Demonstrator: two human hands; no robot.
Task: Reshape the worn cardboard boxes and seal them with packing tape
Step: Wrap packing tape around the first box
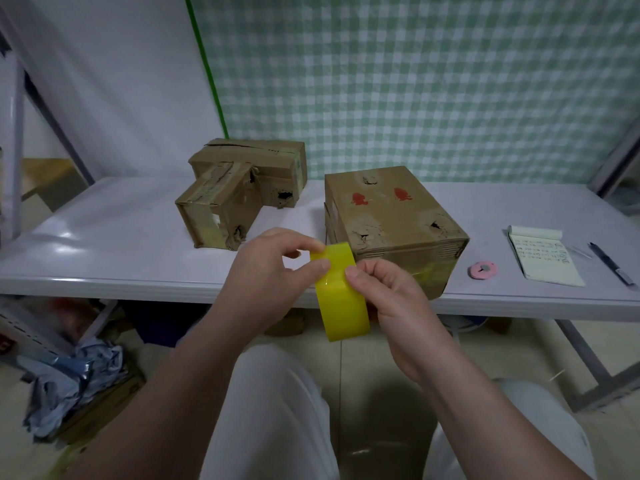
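1. The tape [341,292] is held edge-on in both hands, just in front of the table's near edge and above the lap.
2. The left hand [270,268] pinches the roll's upper rim between thumb and fingers. The right hand [391,296] grips its right side, thumb on the outer face.
3. Just behind the roll, a torn big box [391,216] stands at the front edge of the table [121,244].
4. Farther left, a small box [218,209] touches a long box [256,161] behind it.
5. To the right lie a cutter [482,270], a notepad [543,258] and a pen [611,263].
6. Bare tabletop spreads out to the left of the small box.
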